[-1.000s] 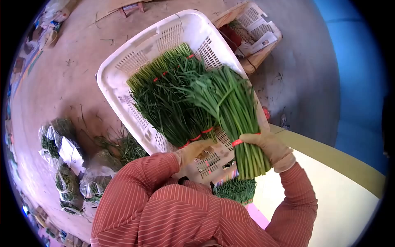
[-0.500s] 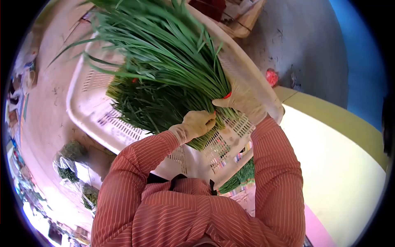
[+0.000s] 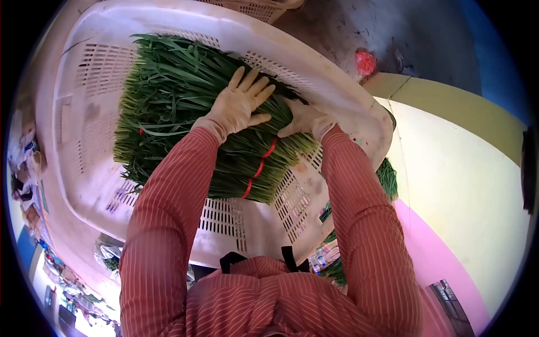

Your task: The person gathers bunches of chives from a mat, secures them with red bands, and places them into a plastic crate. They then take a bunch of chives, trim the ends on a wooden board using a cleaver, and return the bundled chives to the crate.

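Long green leafy stalks lie in a white slotted plastic basket, with their pale cut ends toward the right and far left. A red band runs round the stalks near the right ends. My left hand, in a pale glove, rests palm down on the leaves with its fingers spread. To its right, my right hand, gloved too, lies against the upper right end of the stalks, fingers apart and partly hidden at the tips.
A second basket stands at the top edge. A red crumpled item lies on the grey floor. More green stalks show beyond my right arm. A pale yellow wall is at the right.
The raised bunch now lies flat in the basket. My left hand has moved up and opened onto the leaves; my right hand has let go of the bunch. The basket appears larger in view.
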`<action>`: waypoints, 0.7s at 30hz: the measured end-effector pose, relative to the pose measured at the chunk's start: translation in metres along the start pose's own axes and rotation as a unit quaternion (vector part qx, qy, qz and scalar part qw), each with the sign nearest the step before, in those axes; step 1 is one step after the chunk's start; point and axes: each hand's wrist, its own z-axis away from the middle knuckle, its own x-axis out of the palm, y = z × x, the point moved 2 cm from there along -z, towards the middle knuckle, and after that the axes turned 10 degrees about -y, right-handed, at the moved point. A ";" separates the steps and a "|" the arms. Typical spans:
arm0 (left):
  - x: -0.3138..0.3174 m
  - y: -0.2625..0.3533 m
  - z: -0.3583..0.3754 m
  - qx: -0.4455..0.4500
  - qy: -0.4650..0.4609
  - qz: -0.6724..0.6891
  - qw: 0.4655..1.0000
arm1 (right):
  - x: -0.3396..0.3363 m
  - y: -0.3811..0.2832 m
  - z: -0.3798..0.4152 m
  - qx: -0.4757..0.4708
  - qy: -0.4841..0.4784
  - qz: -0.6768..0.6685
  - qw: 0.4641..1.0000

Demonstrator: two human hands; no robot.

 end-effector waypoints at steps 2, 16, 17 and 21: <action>-0.002 -0.005 -0.005 -0.030 -0.052 -0.020 0.998 | 0.009 0.001 0.001 0.017 0.057 0.017 0.998; 0.021 -0.004 0.017 -0.004 0.017 0.043 0.999 | 0.061 -0.010 -0.009 0.121 0.149 0.041 0.980; 0.022 -0.002 0.020 -0.002 0.013 0.044 0.999 | 0.068 -0.008 -0.013 0.127 0.143 0.012 0.981; 0.023 0.000 0.022 -0.023 -0.004 0.050 0.998 | 0.058 -0.004 -0.008 0.121 0.146 -0.030 0.981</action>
